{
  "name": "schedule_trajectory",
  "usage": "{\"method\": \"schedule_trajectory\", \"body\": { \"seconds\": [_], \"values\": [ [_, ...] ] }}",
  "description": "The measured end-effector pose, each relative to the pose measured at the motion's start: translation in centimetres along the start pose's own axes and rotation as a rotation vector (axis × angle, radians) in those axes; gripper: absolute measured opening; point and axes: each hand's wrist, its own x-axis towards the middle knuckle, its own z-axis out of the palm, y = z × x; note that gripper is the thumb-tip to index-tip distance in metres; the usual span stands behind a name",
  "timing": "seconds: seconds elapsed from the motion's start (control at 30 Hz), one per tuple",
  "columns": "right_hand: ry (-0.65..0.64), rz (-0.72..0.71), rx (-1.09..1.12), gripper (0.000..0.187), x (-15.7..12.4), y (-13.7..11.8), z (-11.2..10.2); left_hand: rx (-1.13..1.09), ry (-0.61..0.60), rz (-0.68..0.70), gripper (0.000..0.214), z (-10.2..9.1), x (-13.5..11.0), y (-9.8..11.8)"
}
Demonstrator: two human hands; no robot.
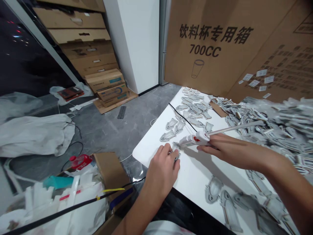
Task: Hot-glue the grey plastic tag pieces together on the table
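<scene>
1. My left hand (pixel 163 164) pins one small grey plastic piece (pixel 175 147) flat on the white bench (pixel 195 169), fingers closed on its edges, near the bench's left corner.
2. My right hand (pixel 221 147) is clenched round a white glue gun (pixel 195 139); its nozzle points left and sits just at the pinned piece, and a glue stick (pixel 241 126) juts from its back end.
3. As I judge it, this piece is being worked on right now, so it is not finished.
4. A spread of flat grey pieces (pixel 193 107) lies in loose rows farther up the bench; I cannot tell whether they are already glued.
5. A big heap of parts (pixel 276 124) on the right looks untouched, so I reckon most of the work is left.
6. A few larger arched pieces (pixel 221 195) lie near my right forearm; I cannot tell their state either.
</scene>
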Motion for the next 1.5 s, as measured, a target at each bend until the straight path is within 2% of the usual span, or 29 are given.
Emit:
{"method": "schedule_trajectory", "body": {
  "seconds": [0.2,0.43,0.57,0.77,0.9,1.1,1.27,1.37,1.43,1.5],
  "values": [
    [-0.001,0.059,0.009,0.064,-0.5,0.4,-0.1,-0.001,0.015,0.013,0.018,0.0,0.0,0.0],
    [0.031,-0.004,-0.035,0.055,0.0,-0.7,-1.0,-0.007,0.042,0.055,0.019,0.0,0.1,-0.2],
    [-0.003,0.029,-0.146,0.048,1.3,-2.7,-2.7,0.017,0.044,0.063,0.019,0.0,0.1,-0.1],
    [-0.125,0.121,-0.224,0.033,3.9,-7.2,-5.7,0.026,0.063,0.081,0.019,0.1,0.1,-0.1],
    [-0.098,0.16,-0.263,0.032,5.1,-9.2,-6.9,0.026,0.066,0.084,0.022,0.2,0.2,-0.2],
    [-0.175,0.269,-0.258,0.046,5.6,-8.9,-7.3,0.045,0.033,0.078,0.022,0.0,0.3,-0.1],
    [-0.179,0.348,-0.151,0.046,5.9,-7.9,-7.1,0.039,0.038,0.085,0.018,-0.1,0.4,-0.1],
    [-0.091,0.377,-0.1,0.044,5.8,-6.6,-7.6,0.04,0.056,0.105,0.019,0.1,0.3,-0.2],
    [0.089,0.386,-0.052,0.046,5.2,-5.2,-8.1,0.041,0.075,0.117,0.019,0.2,0.3,-0.4],
    [0.338,0.364,0.107,0.049,4.2,-3.5,-8.5,0.038,0.088,0.127,0.019,0.2,0.2,-0.4]
  ]
}}
